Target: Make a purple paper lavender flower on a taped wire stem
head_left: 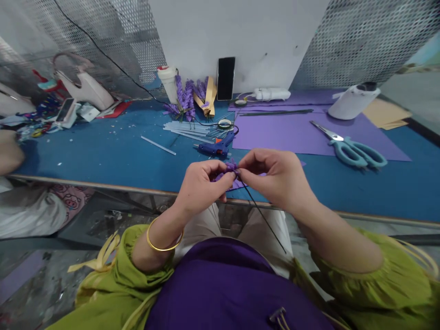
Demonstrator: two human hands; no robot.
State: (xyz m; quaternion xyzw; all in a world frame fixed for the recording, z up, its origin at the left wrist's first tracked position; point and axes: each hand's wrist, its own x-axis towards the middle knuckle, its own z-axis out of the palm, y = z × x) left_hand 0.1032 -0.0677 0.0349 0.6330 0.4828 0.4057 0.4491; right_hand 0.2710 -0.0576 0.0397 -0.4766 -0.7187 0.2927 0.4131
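Note:
Between my hands, over the table's front edge, is a purple paper flower (231,166) on a thin dark stem (263,214) that slants down to the right. My left hand (204,183) is closed around the flower from the left, thumb on top. From the other side my right hand (278,176) pinches at the flower where it meets the stem; its fingertips almost touch my left thumb. Part of the flower is hidden by my fingers. Just beyond lies a blue glue gun (217,145), with clear glue sticks (187,129) behind it.
Blue-handled scissors (354,149) lie on purple paper sheets (275,133) at the right, near dark stems (277,112). Finished purple flowers (185,98), a white cup (167,82) and an upright phone (226,79) stand at the back. Another person's arm (10,151) is at far left.

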